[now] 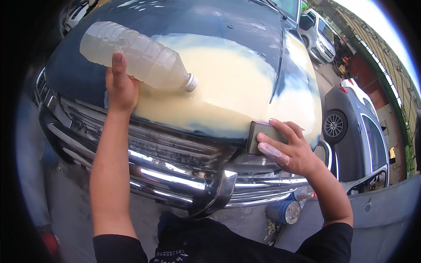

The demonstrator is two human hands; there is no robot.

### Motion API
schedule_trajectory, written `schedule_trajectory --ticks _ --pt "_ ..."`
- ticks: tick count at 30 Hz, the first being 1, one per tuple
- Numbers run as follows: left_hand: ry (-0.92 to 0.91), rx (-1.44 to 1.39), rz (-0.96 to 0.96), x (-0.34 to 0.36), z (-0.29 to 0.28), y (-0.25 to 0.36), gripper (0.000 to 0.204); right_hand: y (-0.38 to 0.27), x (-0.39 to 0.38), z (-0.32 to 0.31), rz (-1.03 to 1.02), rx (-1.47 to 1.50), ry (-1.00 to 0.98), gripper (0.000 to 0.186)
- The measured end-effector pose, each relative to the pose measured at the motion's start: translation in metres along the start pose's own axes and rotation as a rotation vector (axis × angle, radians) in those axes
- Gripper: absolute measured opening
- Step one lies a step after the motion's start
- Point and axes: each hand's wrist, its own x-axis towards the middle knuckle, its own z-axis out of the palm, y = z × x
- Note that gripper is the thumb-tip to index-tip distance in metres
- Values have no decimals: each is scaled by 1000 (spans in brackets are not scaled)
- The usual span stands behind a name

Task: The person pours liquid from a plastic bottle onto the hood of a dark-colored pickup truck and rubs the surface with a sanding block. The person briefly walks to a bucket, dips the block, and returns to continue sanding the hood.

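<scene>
A large clear plastic bottle (138,57) of cloudy liquid is tilted over the hood, its neck pointing right and slightly down. My left hand (122,87) is closed round its underside, thumb up along the near side. On the front edge of the car hood (219,83), my right hand (291,147) grips a dark grey sanding block (259,138) with a thin purple sheet at its edges. Whitish residue coats one of the right fingers. Broad cream-coloured filler patches cover the dark blue hood, which looks wet in places.
Below the hood run the grille and a chrome bumper bar (171,173) with a dark upright bracket. A blue bucket (284,211) stands on the ground by the bumper. A grey car (357,131) and a white vehicle (320,37) are parked to the right.
</scene>
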Motion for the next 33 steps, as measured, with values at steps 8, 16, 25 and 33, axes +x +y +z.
schedule_trajectory --ticks 8,16,25,33 --pt "-42 -5 -79 2 -1 8 77 -21 66 7 -178 -3 47 53" --pt "-36 16 -31 6 7 2 78 -23 46 10 -88 47 63 51" --pt "20 -7 -35 4 7 4 79 -6 -15 -9 77 -21 -70 65" --pt "3 -24 -52 1 6 5 75 -38 99 20 -154 93 73 66"
